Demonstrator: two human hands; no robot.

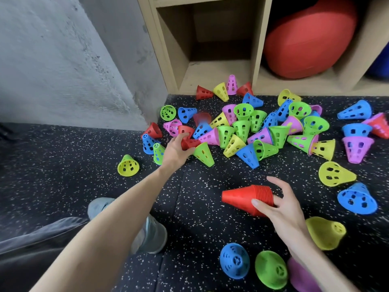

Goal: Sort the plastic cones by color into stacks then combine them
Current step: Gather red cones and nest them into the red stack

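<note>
A heap of perforated plastic cones (244, 127) in red, blue, green, yellow and pink lies on the black speckled floor. My left hand (176, 150) reaches into the heap's left edge and grips a red cone (190, 142) lying on its side. My right hand (280, 201) holds a stack of several nested red cones (244, 197) on its side, tip pointing left, just above the floor. Three more red cones (203, 92) lie at the back by the shelf. A red cone (152, 130) lies just left of my left hand.
A wooden shelf unit (259, 60) stands behind the heap with a red ball (307, 39) in one cubby. A grey wall (73, 60) is on the left. My shoe (151, 234) rests on the floor. Loose blue (234, 261), green (270, 269) and yellow (324, 231) cones lie near me.
</note>
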